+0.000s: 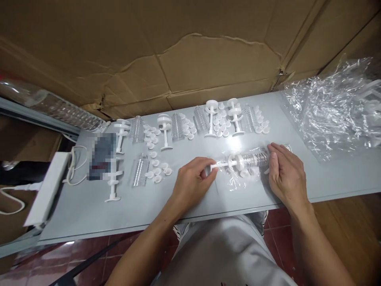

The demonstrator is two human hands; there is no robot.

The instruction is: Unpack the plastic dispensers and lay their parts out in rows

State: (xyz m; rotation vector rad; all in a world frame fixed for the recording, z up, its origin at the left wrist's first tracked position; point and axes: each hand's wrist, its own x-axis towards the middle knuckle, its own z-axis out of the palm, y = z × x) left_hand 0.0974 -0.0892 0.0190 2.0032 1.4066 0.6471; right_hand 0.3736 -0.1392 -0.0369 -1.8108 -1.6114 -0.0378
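My left hand (195, 180) pinches the end of a white plunger (223, 164) between thumb and fingers. The plunger lies in line with a clear ribbed tube (254, 159), and several small white discs (245, 172) are beside them. A clear plastic bag (235, 183) surrounds these parts on the table. My right hand (287, 172) has its fingers stretched out and rests its edge against the right end of the bag. Whether it touches the tube itself is hidden.
Behind, in a row on the grey table (190, 198), are white plungers (211, 117), clear tubes (177, 127) and piles of white discs (222, 123). Crumpled clear bags (333, 107) lie at right. A phone (102, 157), a power strip (49, 188) and a cable stand left; cardboard (208, 67) backs the table.
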